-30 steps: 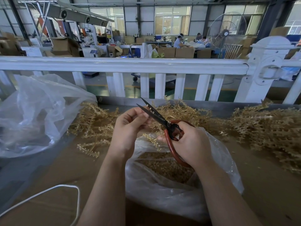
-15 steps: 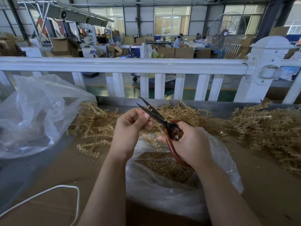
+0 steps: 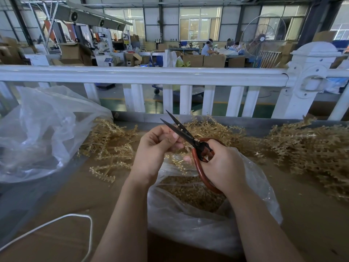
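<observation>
Mid-job. Right hand grip closed on red-handled scissors, blades open. Left hand grip pinches a gold sprue strip. Plastic bag part-full of cut pieces; big sprue piles still uncut.

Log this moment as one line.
left hand: pinches gold sprig at blades | right hand: grips scissors, blades open | under hands: clear bag holding gold clippings | step: trimming
</observation>
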`<action>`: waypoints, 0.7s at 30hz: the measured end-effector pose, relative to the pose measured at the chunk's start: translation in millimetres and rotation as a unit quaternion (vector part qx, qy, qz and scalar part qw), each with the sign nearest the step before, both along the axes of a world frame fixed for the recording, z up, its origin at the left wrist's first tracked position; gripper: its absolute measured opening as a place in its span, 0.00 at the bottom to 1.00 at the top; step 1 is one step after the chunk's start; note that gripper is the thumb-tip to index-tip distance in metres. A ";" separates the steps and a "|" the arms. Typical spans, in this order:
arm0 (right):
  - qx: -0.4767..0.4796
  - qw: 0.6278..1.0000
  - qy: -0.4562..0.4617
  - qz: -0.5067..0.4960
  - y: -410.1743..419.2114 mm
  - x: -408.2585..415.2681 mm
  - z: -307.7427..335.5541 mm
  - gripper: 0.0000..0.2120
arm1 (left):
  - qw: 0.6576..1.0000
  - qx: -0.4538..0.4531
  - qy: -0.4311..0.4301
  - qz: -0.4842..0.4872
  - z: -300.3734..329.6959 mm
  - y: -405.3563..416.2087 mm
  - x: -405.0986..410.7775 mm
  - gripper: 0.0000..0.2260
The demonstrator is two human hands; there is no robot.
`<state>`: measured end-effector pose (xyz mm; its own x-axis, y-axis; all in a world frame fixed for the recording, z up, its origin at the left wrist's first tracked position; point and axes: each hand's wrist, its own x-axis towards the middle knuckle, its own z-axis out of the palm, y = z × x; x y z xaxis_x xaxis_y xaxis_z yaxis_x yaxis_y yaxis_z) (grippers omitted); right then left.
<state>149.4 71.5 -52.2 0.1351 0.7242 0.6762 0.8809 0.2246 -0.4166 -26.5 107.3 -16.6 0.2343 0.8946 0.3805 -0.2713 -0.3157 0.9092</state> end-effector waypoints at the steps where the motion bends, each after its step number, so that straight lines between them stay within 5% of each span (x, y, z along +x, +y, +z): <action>1: -0.003 1.000 0.001 0.002 -0.2 0.1 0.0 0.16 | 1.000 -0.006 -0.012 0.001 0.3 0.2 0.0 0.05; 21: 0.001 1.000 -0.005 0.014 -3.2 -2.5 2.4 0.16 | 0.998 -0.009 -0.010 0.058 -0.9 2.3 -3.0 0.09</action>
